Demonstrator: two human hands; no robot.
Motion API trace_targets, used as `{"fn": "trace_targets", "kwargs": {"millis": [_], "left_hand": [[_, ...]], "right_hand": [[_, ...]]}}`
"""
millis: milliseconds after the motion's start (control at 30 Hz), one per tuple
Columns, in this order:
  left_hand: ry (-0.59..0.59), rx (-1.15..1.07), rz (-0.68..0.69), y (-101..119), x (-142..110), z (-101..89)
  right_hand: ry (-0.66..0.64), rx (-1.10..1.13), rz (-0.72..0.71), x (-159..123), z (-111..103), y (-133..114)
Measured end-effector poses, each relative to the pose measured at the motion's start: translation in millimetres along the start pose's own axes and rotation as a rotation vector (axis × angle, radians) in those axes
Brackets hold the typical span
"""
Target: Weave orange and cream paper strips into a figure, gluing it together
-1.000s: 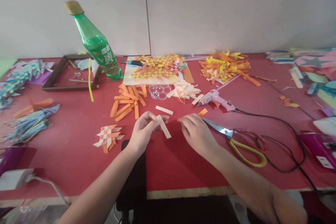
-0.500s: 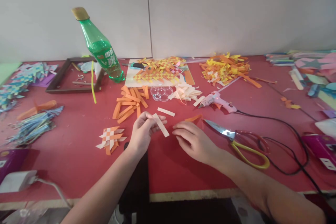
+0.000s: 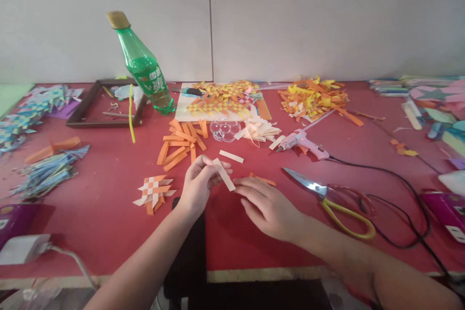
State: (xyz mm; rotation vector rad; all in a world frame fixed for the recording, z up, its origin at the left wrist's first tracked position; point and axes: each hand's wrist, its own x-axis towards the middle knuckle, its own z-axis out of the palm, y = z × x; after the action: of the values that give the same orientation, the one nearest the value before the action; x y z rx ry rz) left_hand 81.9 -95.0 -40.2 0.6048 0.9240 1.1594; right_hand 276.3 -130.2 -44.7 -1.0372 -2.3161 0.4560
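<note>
My left hand (image 3: 199, 181) pinches a cream paper strip (image 3: 225, 174) between thumb and fingers, slanting down to the right. At the strip's lower end are the closed fingertips of my right hand (image 3: 271, 206), gripping it. Just beyond the hands a second cream strip (image 3: 231, 156) lies flat on the red table. An orange paper strip (image 3: 262, 179) rests behind my right hand, partly covered by it. To the left lies a small woven orange-and-cream paper fish (image 3: 154, 191).
Scissors (image 3: 327, 198) and a pink glue gun (image 3: 303, 143) with its cord lie right. Behind are orange strips (image 3: 181, 140), cream strips (image 3: 259, 128), a clear bead tray (image 3: 225, 131) and a yellow-orange pile (image 3: 314, 99). A green bottle (image 3: 148, 75) stands beside a dark frame (image 3: 103, 124).
My right hand has come up to the lower end of the cream strip, which was held by my left hand alone. The orange strip behind the right hand now lies lower and closer.
</note>
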Motion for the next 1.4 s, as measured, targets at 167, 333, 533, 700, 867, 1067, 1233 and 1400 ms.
{"fn": "trace_targets", "kwargs": {"millis": [167, 333, 533, 700, 867, 1067, 1233, 1400], "left_hand": [[-0.085, -0.002, 0.012, 1.2, -5.6, -0.6], [-0.141, 0.015, -0.042, -1.1, -3.7, -2.2], [-0.152, 0.044, -0.059, -2.2, 3.3, -5.4], [-0.138, 0.055, -0.059, -2.7, 6.6, -5.2], [-0.148, 0.053, -0.058, -2.9, 7.1, -4.2], [-0.144, 0.054, -0.062, -2.4, 5.5, -4.9], [-0.132, 0.035, -0.062, -1.9, 5.1, -3.2], [-0.092, -0.024, 0.000, 1.0, 6.0, -2.0]], "right_hand": [[0.153, 0.039, 0.051, 60.8, -8.2, 19.5], [0.033, -0.049, 0.041, 142.3, 24.9, 35.9], [-0.068, -0.139, 0.074, 195.3, 70.9, 36.6], [-0.116, -0.142, 0.105, 197.1, 71.8, 37.2], [-0.179, -0.126, 0.127, 194.6, 70.1, 36.6], [-0.168, 0.017, 0.197, 194.6, 51.8, 30.8], [-0.251, 0.159, 0.242, 168.6, -4.0, 27.8], [-0.455, 0.147, 0.285, 120.2, -46.8, 38.4]]}}
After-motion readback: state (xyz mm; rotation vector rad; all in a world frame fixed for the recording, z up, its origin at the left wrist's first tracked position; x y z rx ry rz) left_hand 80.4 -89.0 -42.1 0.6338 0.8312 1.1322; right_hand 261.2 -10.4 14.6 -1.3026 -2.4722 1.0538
